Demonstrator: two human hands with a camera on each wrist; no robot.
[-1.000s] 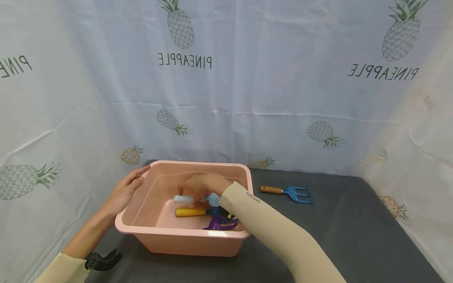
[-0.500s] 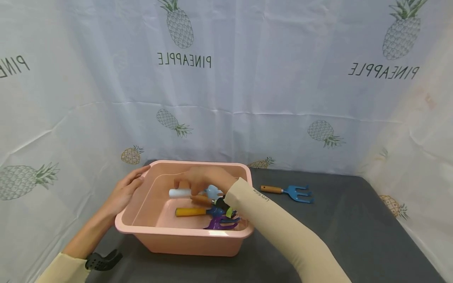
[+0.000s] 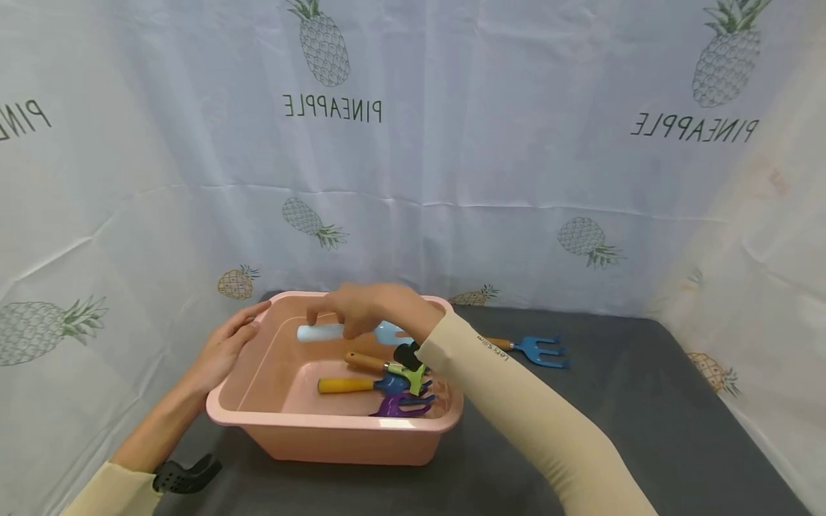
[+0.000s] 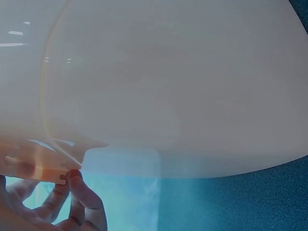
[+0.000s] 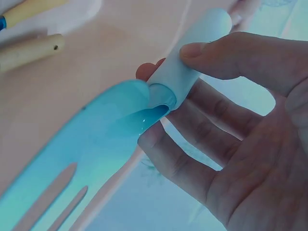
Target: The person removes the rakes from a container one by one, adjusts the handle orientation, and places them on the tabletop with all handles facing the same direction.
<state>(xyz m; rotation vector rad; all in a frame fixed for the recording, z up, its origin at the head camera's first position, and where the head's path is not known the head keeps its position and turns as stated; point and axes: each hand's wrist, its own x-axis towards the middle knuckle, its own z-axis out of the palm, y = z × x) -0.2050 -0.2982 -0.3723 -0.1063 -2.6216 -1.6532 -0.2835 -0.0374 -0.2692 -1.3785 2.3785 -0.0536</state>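
My right hand (image 3: pixel 353 308) grips the pale handle of a light-blue garden fork (image 3: pixel 391 333), raised near the far rim of the pink tub (image 3: pixel 323 424). In the right wrist view, the thumb presses one side of the handle (image 5: pixel 197 50) and the fingers curl round the other. Broad slots split the fork's head, which runs out of that frame. My left hand (image 3: pixel 222 351) holds the tub's left rim, with fingertips at its edge in the left wrist view.
Inside the tub lie a wooden-handled tool with a lime-green part (image 3: pixel 413 378), a yellow-handled blue tool (image 3: pixel 346 385) and a purple fork (image 3: pixel 395 407). A blue fork (image 3: pixel 540 351) lies on the dark table (image 3: pixel 619 423), right of the tub. A pineapple-print cloth (image 3: pixel 452 165) hangs behind.
My right hand has lifted the light-blue fork up from the tub's floor, moving back and slightly left. The wooden-handled tool beneath has come into view. My left hand stays on the rim.
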